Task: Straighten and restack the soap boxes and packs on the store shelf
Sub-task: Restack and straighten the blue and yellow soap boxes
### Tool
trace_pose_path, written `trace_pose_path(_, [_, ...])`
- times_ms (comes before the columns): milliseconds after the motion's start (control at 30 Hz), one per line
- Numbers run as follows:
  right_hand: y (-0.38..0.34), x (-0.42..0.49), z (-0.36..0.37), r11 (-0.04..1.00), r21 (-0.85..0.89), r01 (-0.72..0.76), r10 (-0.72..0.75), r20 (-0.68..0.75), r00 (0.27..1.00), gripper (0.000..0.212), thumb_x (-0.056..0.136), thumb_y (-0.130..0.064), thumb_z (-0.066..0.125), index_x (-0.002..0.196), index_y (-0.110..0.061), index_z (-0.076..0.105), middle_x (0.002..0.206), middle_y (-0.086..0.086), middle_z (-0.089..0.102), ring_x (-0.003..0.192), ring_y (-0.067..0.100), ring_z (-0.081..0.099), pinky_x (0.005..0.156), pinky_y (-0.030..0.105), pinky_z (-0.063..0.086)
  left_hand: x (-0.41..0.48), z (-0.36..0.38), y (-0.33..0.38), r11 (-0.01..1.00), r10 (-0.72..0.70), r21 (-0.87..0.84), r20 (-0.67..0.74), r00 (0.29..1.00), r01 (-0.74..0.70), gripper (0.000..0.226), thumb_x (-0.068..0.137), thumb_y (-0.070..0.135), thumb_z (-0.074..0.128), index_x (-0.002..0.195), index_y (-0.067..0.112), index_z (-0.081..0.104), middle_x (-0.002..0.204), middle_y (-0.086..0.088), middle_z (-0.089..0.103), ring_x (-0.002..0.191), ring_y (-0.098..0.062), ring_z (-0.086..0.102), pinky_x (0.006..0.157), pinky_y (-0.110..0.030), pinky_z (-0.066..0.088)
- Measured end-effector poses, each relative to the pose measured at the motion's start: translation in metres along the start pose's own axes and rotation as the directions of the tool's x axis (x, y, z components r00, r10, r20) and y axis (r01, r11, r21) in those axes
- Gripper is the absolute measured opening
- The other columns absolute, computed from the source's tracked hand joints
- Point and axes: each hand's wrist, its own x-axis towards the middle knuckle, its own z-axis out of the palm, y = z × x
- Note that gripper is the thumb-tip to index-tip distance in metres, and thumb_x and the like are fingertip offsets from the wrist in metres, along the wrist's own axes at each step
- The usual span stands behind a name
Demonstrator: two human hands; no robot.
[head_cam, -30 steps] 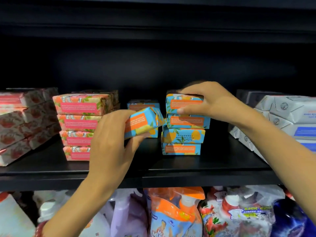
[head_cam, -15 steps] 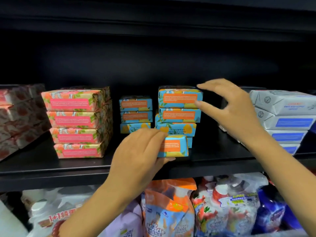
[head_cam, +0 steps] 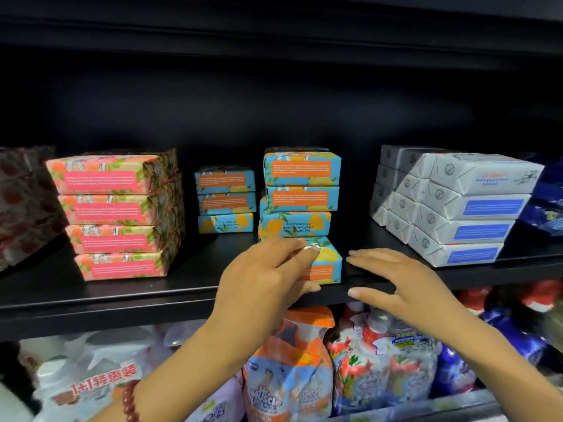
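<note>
Black store shelf [head_cam: 122, 296], dark back wall, a second shelf level below.

Blue soap box [head_cam: 327, 264]: at the shelf's front edge, about mid-width, lying flat. Its long axis runs left-right along that edge, orange label facing out. It sits at the foot of the tall blue stack [head_cam: 301, 190] and juts forward of the boxes above. Can't tell whether it bears the stack or only stands just in front of it.

Left hand [head_cam: 265, 278]: on the box. Fingers curled over its top and left end, thumb low at the shelf lip, so it grips. This is the nearer hand and the box lies straight ahead of it.

Right hand [head_cam: 405, 284]: just beside the box's right end, fingers straight and spread, holding nothing. It looks apart from the box, hovering over the front edge.

Judgement: next move is a short push back, or a squeeze between both hands, to line the box up under the stack. The third box up sits skewed, so the stack could shift.

Outward: short blue stack [head_cam: 225, 199] behind and to the left. Pink stack [head_cam: 115, 217] further left, white packs [head_cam: 469, 211] toward the right end. Refill pouches [head_cam: 286, 376] on the lower level.
</note>
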Motion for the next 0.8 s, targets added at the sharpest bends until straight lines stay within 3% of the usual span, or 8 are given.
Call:
trace_pose_path(133, [-0.004,-0.001,0.001,1.000,-0.006,-0.018,0.018,-0.030,0.999,0.073,0.069,-0.072,0.034,0.130,-0.036,0.050,0.129,-0.033,0.034,0.123,-0.011,0.032,0.097,0.006,0.021,0.001,-0.001,0.001,0.994,-0.087,-0.066,-0.009,0.996,0.087,0.026,0.079,0.024,0.069,0.102,0.014,0.074,0.102,-0.002,0.071,0.091,-0.023,0.068,0.064,-0.035,0.057])
trace_pose_path(333, [-0.004,-0.003,0.002,0.998,-0.067,-0.013,0.013,-0.003,1.000,0.079,0.068,-0.074,0.023,0.136,-0.039,0.042,0.138,-0.029,0.034,0.124,-0.014,0.024,0.096,0.004,0.016,0.011,-0.004,0.005,0.988,-0.146,-0.050,0.060,0.987,0.149,0.024,0.071,0.021,0.076,0.095,0.016,0.077,0.094,0.000,0.073,0.085,-0.021,0.070,0.060,-0.035,0.058])
trace_pose_path(467, [-0.004,-0.004,0.001,0.997,-0.076,-0.011,0.012,0.013,1.000,0.080,0.068,-0.074,0.021,0.137,-0.040,0.039,0.142,-0.027,0.033,0.125,-0.014,0.022,0.097,0.004,0.014,0.018,-0.003,0.005,0.973,-0.222,-0.036,0.100,0.970,0.227,0.029,0.072,0.018,0.081,0.100,0.018,0.075,0.103,-0.001,0.073,0.097,-0.024,0.067,0.072,-0.035,0.057])
trace_pose_path(600, [-0.004,-0.004,0.002,0.997,-0.080,-0.017,0.017,0.002,1.000,0.079,0.068,-0.074,0.021,0.137,-0.039,0.039,0.143,-0.026,0.034,0.130,-0.010,0.025,0.098,0.006,0.016,0.023,0.002,0.000,0.958,-0.279,-0.021,0.137,0.950,0.285,0.033,0.087,0.033,0.065,0.119,0.029,0.065,0.127,0.011,0.061,0.122,-0.011,0.050,0.092,-0.025,0.042])
trace_pose_path(800, [-0.005,-0.004,0.002,0.997,-0.070,-0.021,0.020,-0.017,1.000,0.075,0.070,-0.072,0.027,0.136,-0.040,0.041,0.141,-0.025,0.037,0.130,-0.007,0.029,0.096,0.005,0.016,0.029,0.008,-0.006,0.951,-0.302,-0.011,0.193,0.934,0.310,0.035,0.090,0.034,0.061,0.125,0.028,0.061,0.132,0.012,0.057,0.125,-0.008,0.046,0.094,-0.026,0.041])
